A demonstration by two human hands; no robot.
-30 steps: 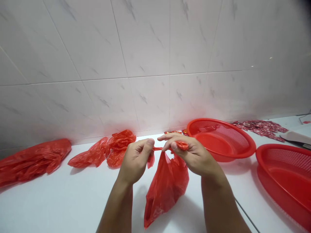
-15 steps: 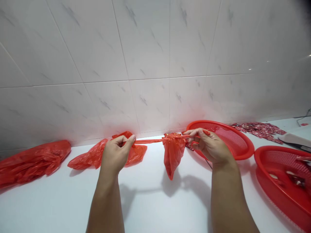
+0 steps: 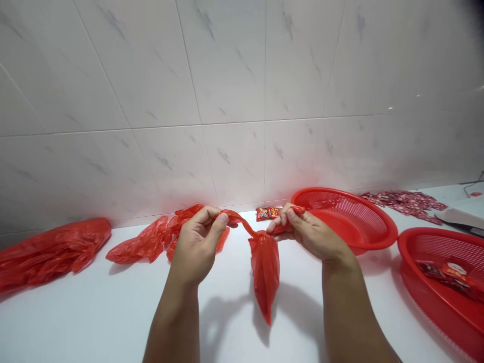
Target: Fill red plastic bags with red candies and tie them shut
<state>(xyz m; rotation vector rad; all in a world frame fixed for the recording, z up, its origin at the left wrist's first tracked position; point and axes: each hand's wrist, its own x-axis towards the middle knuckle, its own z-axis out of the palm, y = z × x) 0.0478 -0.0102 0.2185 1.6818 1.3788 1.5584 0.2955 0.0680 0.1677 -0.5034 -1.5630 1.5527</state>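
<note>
Between my hands hangs a red plastic bag point(image 3: 265, 272), gathered at its top, its pointed lower end over the white table. My left hand point(image 3: 202, 239) pinches one twisted handle of the bag, which curves slackly down to the gathered neck. On the other side my right hand point(image 3: 308, 229) grips the other handle close to the neck, with a bit of red plastic sticking out above the fingers. Whether the neck is fully knotted I cannot tell. Behind my left hand lie crumpled red plastic bags point(image 3: 145, 242), partly hidden by it.
Small red packets point(image 3: 267, 213) lie by the tiled wall. To the right stand a red basket point(image 3: 350, 222) and a nearer red basket point(image 3: 423, 287) with packets inside. More packets point(image 3: 404, 204) are spread behind them. A pile of red bags point(image 3: 53, 252) lies far left.
My hands have come closer together, and the left handle, stretched straight before, now curves slackly. The bag hangs lower and nearer to me. The packets by the wall show more fully.
</note>
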